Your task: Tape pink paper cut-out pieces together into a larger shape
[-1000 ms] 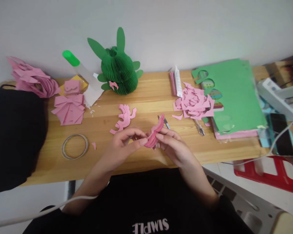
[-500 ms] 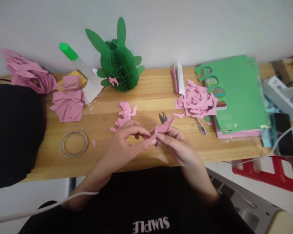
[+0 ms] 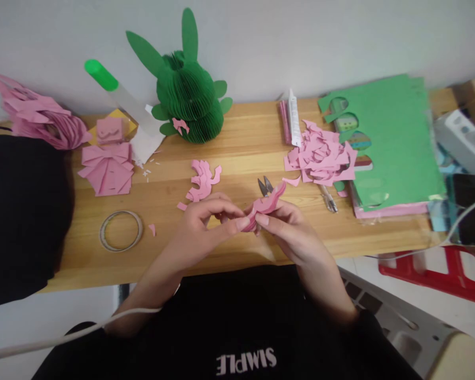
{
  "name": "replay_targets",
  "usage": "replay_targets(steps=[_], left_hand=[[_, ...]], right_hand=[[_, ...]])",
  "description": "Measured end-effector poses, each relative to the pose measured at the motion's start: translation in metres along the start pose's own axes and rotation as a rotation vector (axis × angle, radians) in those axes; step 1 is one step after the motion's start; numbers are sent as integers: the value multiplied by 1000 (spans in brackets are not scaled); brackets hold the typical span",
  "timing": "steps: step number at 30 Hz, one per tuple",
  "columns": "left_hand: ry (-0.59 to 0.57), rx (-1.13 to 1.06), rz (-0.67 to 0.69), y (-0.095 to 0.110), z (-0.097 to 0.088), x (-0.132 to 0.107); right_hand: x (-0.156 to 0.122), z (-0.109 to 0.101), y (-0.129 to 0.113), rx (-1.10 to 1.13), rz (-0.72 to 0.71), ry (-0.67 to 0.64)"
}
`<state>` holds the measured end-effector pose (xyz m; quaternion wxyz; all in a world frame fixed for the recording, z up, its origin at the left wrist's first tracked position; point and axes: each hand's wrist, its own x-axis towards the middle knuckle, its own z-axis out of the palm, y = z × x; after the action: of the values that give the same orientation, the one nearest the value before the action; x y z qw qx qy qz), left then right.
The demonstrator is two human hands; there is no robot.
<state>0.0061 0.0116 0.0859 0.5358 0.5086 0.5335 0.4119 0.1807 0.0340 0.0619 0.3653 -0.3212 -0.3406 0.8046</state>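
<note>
A curved, wavy-edged pink paper cutout [image 3: 267, 205], which looks layered, is pinched between my two hands above the front of the table. My left hand [image 3: 211, 227] is closed on its lower left end, thumb and forefinger pressed together. My right hand [image 3: 287, 229] grips it from the right, with the thumb on top and the other fingers underneath. Just behind the cutout, the dark tips of scissors [image 3: 265, 186] show; the rest of them is hidden. Several similar pink cutouts [image 3: 201, 180] lie beyond my left hand.
A green honeycomb-paper figure [image 3: 190, 100] stands by the wall. Pink scraps [image 3: 320, 155], a white tube [image 3: 293, 119] and green sheets [image 3: 399, 142] lie to the right. At left are a tape roll [image 3: 121, 231], folded pink paper [image 3: 106, 169], a green-capped glue bottle [image 3: 101, 75] and a black bag [image 3: 24, 216].
The view has shifted slightly. My fingers have moved a little on the pink cutout, whose layered edge shows more now. Both hands keep hold of it.
</note>
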Motion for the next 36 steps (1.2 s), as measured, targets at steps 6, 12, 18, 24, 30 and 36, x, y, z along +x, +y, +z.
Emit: replay_targets(steps=[6,12,18,24,30,36], left_hand=[[-17,-11,-19,0,-1,-1],[-18,10,-16,2,-1,-2],[2,57,30,2,-1,-3],[-12,47,24,0,-1,-4],[-25,70,50,-2,-2,-7],[-22,83,68,-3,-4,-10]], right_hand=[[-1,2,-3,-47,-3,9],[-1,3,-4,-52,-20,-22],[-2,3,-5,-69,-15,-6],[-3,3,-4,-70,-23,-6],[-4,4,-6,-88,-9,23],[-6,6,-9,-81,-15,-5]])
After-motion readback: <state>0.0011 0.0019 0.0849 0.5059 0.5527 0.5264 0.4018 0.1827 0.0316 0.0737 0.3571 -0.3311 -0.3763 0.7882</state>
